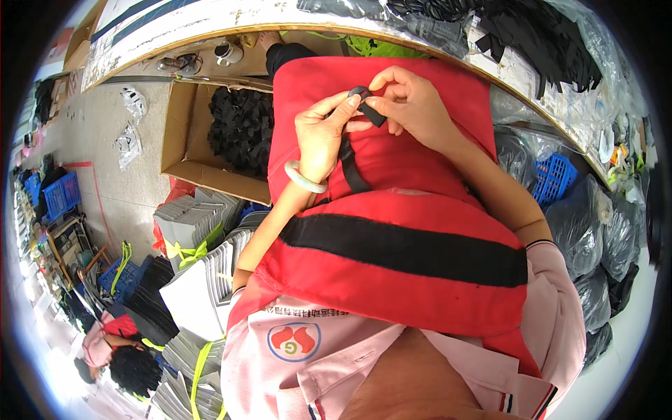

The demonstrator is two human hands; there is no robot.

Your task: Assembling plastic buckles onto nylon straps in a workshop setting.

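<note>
Above the red apron (301,91) over my lap, both hands work on one small black strap piece (374,116), curled into a loop at its upper end. My left hand (323,136), a pale bangle (305,178) at its wrist, pinches the looped end between thumb and fingers. From the other side my right hand (416,106) grips the piece with thumb and forefinger, its other fingers curled. Whether a ring sits inside the loop is too small to tell. A longer black strip (353,168) lies on the apron below my left hand.
A worktable (280,17) curves across the far side, with black strips (539,45) heaped at its right. Left of my lap stands a cardboard box (222,180) of small black pieces, near stacked grey sheets (199,217). Plastic bags and a blue basket (554,178) are at right. Another person (101,343) is at lower left.
</note>
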